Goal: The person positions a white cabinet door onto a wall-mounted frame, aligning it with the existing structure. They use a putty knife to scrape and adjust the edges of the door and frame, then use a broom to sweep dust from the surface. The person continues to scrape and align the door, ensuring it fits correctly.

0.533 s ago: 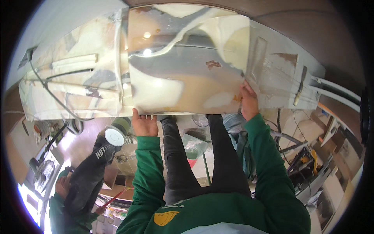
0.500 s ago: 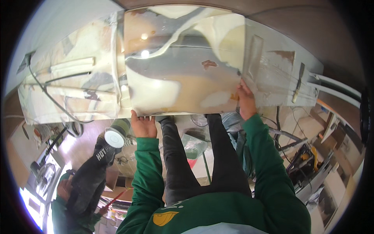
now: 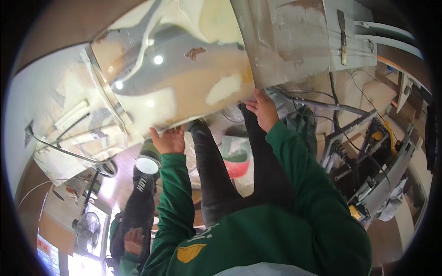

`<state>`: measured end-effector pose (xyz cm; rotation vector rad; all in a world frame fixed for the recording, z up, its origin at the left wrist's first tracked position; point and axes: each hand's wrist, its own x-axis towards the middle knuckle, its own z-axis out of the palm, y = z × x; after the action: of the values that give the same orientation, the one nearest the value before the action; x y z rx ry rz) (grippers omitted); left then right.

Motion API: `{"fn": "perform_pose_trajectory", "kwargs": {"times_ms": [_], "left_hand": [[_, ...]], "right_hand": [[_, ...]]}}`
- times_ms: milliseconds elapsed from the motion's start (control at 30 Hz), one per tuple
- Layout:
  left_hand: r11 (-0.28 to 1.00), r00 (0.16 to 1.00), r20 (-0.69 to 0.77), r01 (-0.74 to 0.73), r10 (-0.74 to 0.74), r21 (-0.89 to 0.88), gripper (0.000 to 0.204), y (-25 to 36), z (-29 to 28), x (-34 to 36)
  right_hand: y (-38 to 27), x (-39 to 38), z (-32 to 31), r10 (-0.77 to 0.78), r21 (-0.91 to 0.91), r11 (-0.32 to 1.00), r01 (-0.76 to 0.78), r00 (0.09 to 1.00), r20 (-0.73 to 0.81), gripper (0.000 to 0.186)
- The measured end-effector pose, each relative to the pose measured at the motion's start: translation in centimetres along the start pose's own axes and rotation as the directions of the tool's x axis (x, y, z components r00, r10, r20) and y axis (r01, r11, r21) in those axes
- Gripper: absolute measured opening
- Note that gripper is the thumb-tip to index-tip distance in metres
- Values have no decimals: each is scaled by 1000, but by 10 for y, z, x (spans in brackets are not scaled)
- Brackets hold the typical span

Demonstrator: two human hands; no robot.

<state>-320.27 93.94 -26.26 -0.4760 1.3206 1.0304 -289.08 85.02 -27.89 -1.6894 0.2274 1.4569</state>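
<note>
A large glossy sheet (image 3: 189,87), swirled in cream, tan and grey, lies across the workbench with a small brown torn-looking patch (image 3: 196,53) on it. Along its near edge is my left hand (image 3: 169,141), palm up, thumb apart, fingertips tucked partly out of sight at the edge. My right hand (image 3: 265,110) pinches the near right corner, thumb on top and fingers curled. Both hands hold the sheet by its rim. To its right the bench continues under a hazy, smeared film (image 3: 292,43).
A scraper (image 3: 342,39) lies at the bench's right end. A hose and cord (image 3: 69,149) run at the left. Below stand a reddish-bottomed bin (image 3: 237,161), a fan (image 3: 87,227) and a rack of tools (image 3: 368,158). A co-worker's hand (image 3: 134,240) and dark trouser leg show lower left.
The view has turned, so the sheet now slants up to the left. My right hand has shifted from the sheet's right side to its near corner. My left hand stays at the near edge.
</note>
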Motion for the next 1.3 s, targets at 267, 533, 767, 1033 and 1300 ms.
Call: {"fn": "perform_pose_trajectory", "kwargs": {"times_ms": [267,533,767,1033,1300], "left_hand": [[999,997,-80,-9,12,40,78,-5,13,2],[999,996,-81,26,-24,28,75,-3,19,1],[1000,998,-57,26,-25,4,77,-5,16,-2],[997,999,-33,4,-1,71,68,5,-2,7],[947,957,-139,-218,255,238,66,26,-14,24]], "right_hand": [[15,15,4,-251,-398,886,237,968,17,46],[1,8,12,-260,-414,879,237,966,1,47],[-1,10,11,-272,-447,858,252,962,21,45],[-26,11,2,-206,-845,472,252,963,172,58],[-81,54,12,-324,-644,655,394,917,232,52]]}}
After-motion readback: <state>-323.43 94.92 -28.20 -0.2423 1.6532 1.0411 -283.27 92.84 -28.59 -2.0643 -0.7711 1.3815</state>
